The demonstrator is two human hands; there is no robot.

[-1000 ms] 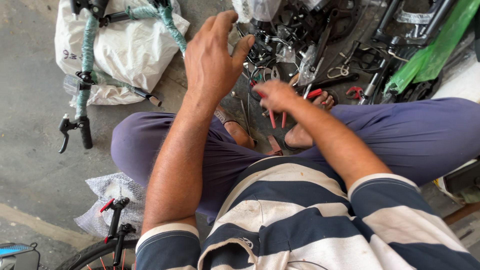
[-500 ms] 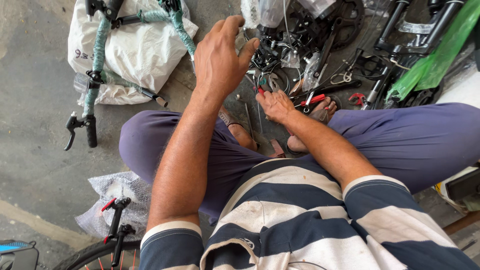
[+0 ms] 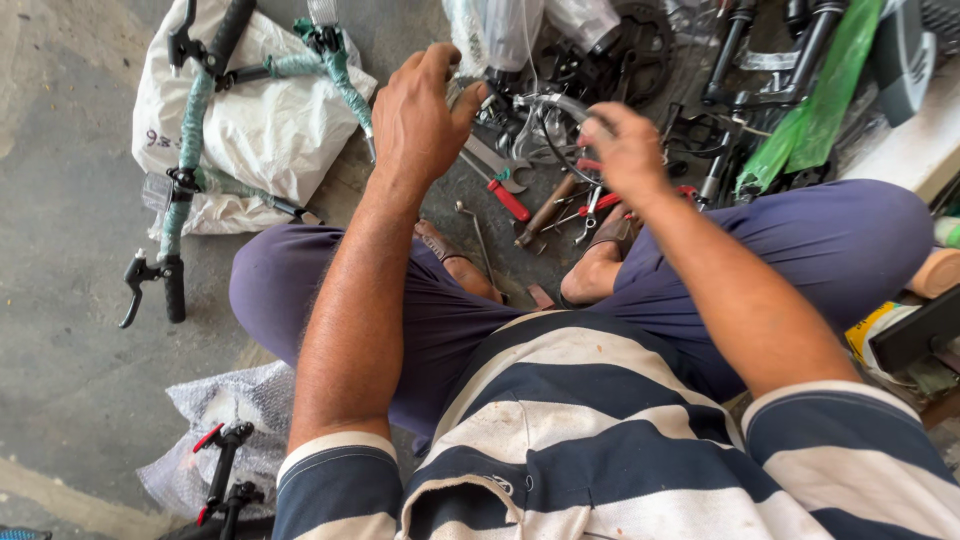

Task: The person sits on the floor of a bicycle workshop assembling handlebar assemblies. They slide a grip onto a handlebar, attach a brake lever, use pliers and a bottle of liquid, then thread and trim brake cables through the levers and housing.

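Item: your two forearms, both stretched forward from the striped shirt (image 3: pixel 600 440) at the bottom of the frame over your crossed legs toward the upper centre. One left hand (image 3: pixel 420 115), raised with its back to the camera, fingers curled and pinched near one end of a curved grey cable housing (image 3: pixel 560 105); whether it truly grips is not clear. One right hand (image 3: pixel 630 150), upper centre-right, closed around the other end of that housing. One white bag (image 3: pixel 250 120), upper left, bearing one wrapped handlebar (image 3: pixel 190 140). One green plastic strip (image 3: pixel 820 110), upper right. One red-handled tool (image 3: pixel 508 198) on the floor between the hands.
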